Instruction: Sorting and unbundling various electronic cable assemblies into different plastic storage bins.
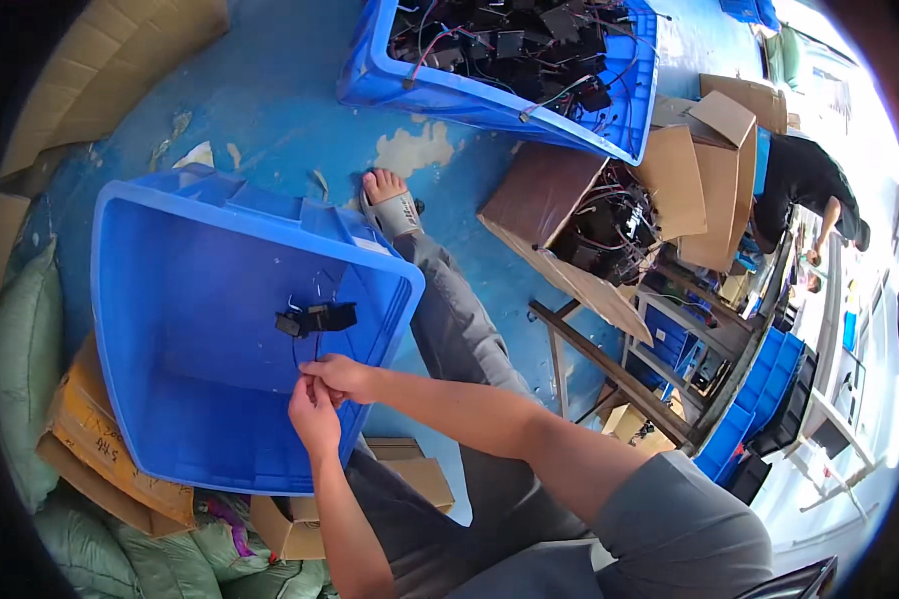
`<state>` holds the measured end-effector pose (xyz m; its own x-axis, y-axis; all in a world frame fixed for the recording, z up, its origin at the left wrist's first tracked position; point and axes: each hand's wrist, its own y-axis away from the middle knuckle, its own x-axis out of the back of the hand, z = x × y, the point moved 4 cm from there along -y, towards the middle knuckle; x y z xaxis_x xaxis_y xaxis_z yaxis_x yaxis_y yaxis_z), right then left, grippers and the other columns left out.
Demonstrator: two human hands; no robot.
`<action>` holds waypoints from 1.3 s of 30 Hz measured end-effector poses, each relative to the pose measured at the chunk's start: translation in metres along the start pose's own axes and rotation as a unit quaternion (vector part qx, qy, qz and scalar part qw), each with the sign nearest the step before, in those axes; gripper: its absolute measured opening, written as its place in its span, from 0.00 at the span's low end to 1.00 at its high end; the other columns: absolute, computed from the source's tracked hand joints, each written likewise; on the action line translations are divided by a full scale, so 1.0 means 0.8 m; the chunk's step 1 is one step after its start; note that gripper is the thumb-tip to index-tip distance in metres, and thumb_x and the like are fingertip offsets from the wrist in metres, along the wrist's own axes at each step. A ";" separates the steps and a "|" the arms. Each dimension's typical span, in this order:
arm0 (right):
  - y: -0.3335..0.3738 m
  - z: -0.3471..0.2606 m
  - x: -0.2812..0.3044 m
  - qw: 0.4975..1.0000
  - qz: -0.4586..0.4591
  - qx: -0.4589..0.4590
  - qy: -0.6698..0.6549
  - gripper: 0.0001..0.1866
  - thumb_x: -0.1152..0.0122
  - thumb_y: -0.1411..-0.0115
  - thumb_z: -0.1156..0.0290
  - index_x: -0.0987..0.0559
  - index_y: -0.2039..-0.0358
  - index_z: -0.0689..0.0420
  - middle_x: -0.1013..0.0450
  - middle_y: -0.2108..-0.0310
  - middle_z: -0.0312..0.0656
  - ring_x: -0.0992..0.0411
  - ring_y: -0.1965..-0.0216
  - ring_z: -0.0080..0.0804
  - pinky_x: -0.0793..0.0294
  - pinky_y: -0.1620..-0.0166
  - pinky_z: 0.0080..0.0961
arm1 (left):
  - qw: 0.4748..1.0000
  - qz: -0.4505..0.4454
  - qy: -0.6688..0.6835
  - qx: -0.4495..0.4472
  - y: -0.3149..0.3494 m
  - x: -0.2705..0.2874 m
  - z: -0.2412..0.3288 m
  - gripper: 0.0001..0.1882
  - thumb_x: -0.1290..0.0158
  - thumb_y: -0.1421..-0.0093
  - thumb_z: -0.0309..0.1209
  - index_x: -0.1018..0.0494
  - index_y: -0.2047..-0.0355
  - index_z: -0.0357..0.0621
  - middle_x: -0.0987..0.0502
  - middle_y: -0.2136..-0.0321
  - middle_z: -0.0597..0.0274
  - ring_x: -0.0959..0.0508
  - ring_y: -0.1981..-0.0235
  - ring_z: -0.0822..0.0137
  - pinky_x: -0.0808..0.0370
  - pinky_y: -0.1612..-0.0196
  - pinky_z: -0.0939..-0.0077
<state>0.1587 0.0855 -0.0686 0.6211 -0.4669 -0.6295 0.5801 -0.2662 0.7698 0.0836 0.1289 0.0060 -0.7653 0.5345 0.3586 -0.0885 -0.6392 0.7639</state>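
Worn blue flr [270, 60], bin [260, 230], cardbd box [531, 195], blk wired part [322, 318]

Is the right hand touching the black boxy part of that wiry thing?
Apart. The head view shows a gap between the right hand and the black boxy part, with thin wires crossing it.

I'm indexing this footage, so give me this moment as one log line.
left hand: pinching wires; right hand: same, touching left; black part: at wires' far end, over blue bin; other blue bin: heaped black parts
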 end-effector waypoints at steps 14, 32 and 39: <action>0.037 -0.019 -0.007 0.994 0.052 0.036 0.086 0.20 0.60 0.32 0.60 0.28 0.76 0.58 0.34 0.82 0.38 0.37 0.83 0.26 0.37 0.80 0.21 | 0.990 -0.039 -0.124 -0.064 0.063 -0.022 0.068 0.16 0.52 0.41 0.26 0.35 0.52 0.38 0.23 0.63 0.51 0.23 0.67 0.56 0.27 0.67 0.66; 0.134 -0.002 -0.053 0.589 0.029 0.231 0.774 0.07 0.50 0.48 0.71 0.27 0.72 0.61 0.29 0.68 0.52 0.30 0.74 0.46 0.30 0.73 0.38 | 0.695 -0.164 0.610 0.344 0.014 -0.054 -0.027 0.09 0.56 0.34 0.36 0.34 0.59 0.45 0.36 0.82 0.69 0.31 0.76 0.70 0.27 0.62 0.72; 0.223 -0.126 -0.042 0.707 0.114 0.399 0.572 0.05 0.43 0.48 0.73 0.23 0.70 0.58 0.24 0.66 0.39 0.27 0.67 0.38 0.29 0.61 0.29 | 0.670 -0.053 0.678 0.298 0.036 -0.035 -0.056 0.07 0.57 0.33 0.35 0.35 0.64 0.47 0.41 0.84 0.72 0.38 0.83 0.76 0.36 0.81 0.82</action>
<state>0.2944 0.1391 0.0792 0.9356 0.2915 0.1992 0.1967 -0.8989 0.3914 0.0741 0.0709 -0.0062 -0.6854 -0.6931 -0.2233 -0.2267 -0.0883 0.9699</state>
